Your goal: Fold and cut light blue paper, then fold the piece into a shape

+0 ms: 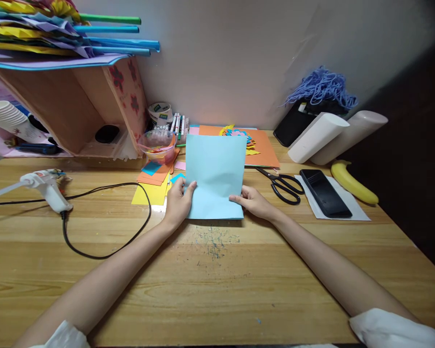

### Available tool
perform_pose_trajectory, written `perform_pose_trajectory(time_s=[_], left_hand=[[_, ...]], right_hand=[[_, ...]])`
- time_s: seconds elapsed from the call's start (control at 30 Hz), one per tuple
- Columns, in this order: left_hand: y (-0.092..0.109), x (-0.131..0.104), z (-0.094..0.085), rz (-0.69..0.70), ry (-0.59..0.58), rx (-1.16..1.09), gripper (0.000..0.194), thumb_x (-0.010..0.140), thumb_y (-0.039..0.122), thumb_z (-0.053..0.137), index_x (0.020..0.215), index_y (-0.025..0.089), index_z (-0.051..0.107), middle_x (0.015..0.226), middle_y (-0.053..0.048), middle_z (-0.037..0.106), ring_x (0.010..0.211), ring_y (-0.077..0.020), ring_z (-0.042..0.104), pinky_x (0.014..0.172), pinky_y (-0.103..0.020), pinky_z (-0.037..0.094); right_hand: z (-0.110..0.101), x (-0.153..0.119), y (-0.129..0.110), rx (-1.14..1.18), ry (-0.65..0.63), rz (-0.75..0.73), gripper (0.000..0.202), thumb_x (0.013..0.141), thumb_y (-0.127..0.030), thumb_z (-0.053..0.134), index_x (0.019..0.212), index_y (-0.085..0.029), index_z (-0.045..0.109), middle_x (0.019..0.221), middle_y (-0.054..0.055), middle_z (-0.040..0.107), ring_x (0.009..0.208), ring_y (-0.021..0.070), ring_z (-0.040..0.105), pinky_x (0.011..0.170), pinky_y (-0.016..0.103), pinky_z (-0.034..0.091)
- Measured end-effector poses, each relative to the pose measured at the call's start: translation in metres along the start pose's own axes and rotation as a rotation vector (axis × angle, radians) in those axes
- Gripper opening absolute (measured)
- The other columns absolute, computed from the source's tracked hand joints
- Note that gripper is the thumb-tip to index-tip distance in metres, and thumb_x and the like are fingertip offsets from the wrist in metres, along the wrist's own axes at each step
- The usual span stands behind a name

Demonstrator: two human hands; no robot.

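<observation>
A light blue sheet of paper (215, 169) is held up, roughly upright, above the middle of the wooden table (217, 299). My left hand (178, 202) grips its left edge, with the thumb on the near face. On the right edge, my right hand (254, 202) pinches the sheet with its thumb in front. The fingers behind the paper are partly hidden. Behind the sheet, an orange sheet (266, 147) carries colourful paper cutouts (239, 135). Orange paper pieces (154, 176) and yellow ones (148, 193) lie beside my left hand.
Black scissors (284, 186), a phone (325, 192) on white paper and a banana (353, 183) lie to the right. A glue gun (49, 186) with a looping black cable (148, 212) is at left. A plastic bowl (157, 146) and box (125, 106) stand behind.
</observation>
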State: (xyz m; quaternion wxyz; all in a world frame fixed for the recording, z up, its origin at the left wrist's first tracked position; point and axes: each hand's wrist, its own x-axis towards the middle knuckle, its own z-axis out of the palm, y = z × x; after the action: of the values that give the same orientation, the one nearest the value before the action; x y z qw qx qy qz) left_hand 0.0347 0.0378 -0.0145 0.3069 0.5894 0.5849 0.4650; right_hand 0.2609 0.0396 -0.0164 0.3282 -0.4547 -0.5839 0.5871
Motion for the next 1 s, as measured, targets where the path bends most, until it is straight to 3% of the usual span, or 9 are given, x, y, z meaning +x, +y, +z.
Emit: perform_pose_trajectory(time_s=[0.13,0.33,0.4,0.57,0.67,0.87,1.0], left_hand=[[-0.0003,-0.0001,0.0001,-0.023,-0.012,-0.018,0.028,0.081,0.038,0.052,0.065,0.019,0.037,0.052,0.006,0.03,0.048,-0.0091,0.03,0.049,-0.022,0.023],[-0.0014,-0.0004,0.0008,-0.034,-0.022,-0.04,0.026,0.081,0.037,0.052,0.066,0.019,0.04,0.054,0.006,0.033,0.049,-0.0091,0.032,0.049,-0.021,0.025],[-0.0016,-0.0003,0.0006,-0.034,-0.024,-0.038,0.026,0.081,0.038,0.051,0.066,0.019,0.04,0.054,0.006,0.033,0.05,-0.0094,0.033,0.049,-0.021,0.025],[-0.0017,0.0002,0.0006,-0.022,-0.021,-0.032,0.029,0.08,0.038,0.052,0.064,0.019,0.037,0.053,0.006,0.03,0.05,-0.0095,0.031,0.049,-0.022,0.024],[-0.0015,0.0004,0.0008,-0.016,-0.02,-0.028,0.029,0.08,0.037,0.052,0.064,0.019,0.037,0.053,0.006,0.03,0.05,-0.0094,0.031,0.049,-0.022,0.024],[-0.0011,0.0001,0.0002,-0.029,-0.028,-0.028,0.027,0.081,0.037,0.051,0.066,0.019,0.039,0.054,0.006,0.032,0.05,-0.0093,0.032,0.049,-0.021,0.025],[-0.0014,0.0,0.0005,-0.024,-0.029,-0.02,0.029,0.081,0.038,0.052,0.064,0.019,0.037,0.053,0.006,0.031,0.05,-0.0093,0.031,0.049,-0.022,0.024]], right_hand=[[-0.0001,-0.0015,-0.0008,0.001,-0.067,0.019,0.034,0.064,-0.033,0.072,0.09,-0.015,0.059,0.072,0.0,0.065,0.054,0.0109,0.057,0.043,0.021,0.044],[-0.0017,-0.0023,-0.0013,-0.006,-0.16,-0.034,0.05,0.055,-0.023,0.078,0.1,-0.014,0.059,0.094,0.006,0.067,0.08,0.018,0.062,0.069,0.031,0.053],[-0.0019,-0.0022,-0.0011,-0.011,-0.169,-0.037,0.051,0.054,-0.023,0.079,0.1,-0.014,0.059,0.096,0.006,0.067,0.082,0.0187,0.062,0.071,0.032,0.053],[-0.0007,-0.0009,0.001,-0.016,-0.095,0.015,0.032,0.066,-0.032,0.071,0.089,-0.015,0.059,0.069,0.0,0.063,0.054,0.0107,0.056,0.044,0.021,0.047],[-0.0001,-0.0006,0.0012,-0.026,-0.062,0.007,0.025,0.07,-0.035,0.067,0.082,-0.015,0.059,0.06,-0.002,0.059,0.047,0.009,0.052,0.039,0.019,0.043],[-0.0027,-0.0019,-0.0015,-0.006,-0.162,-0.029,0.045,0.059,-0.025,0.076,0.1,-0.016,0.06,0.098,0.004,0.067,0.083,0.0176,0.063,0.072,0.029,0.052],[-0.0042,-0.0019,-0.001,-0.044,-0.218,-0.021,0.048,0.058,-0.023,0.077,0.103,-0.016,0.06,0.103,0.005,0.066,0.091,0.0205,0.061,0.078,0.033,0.05]])
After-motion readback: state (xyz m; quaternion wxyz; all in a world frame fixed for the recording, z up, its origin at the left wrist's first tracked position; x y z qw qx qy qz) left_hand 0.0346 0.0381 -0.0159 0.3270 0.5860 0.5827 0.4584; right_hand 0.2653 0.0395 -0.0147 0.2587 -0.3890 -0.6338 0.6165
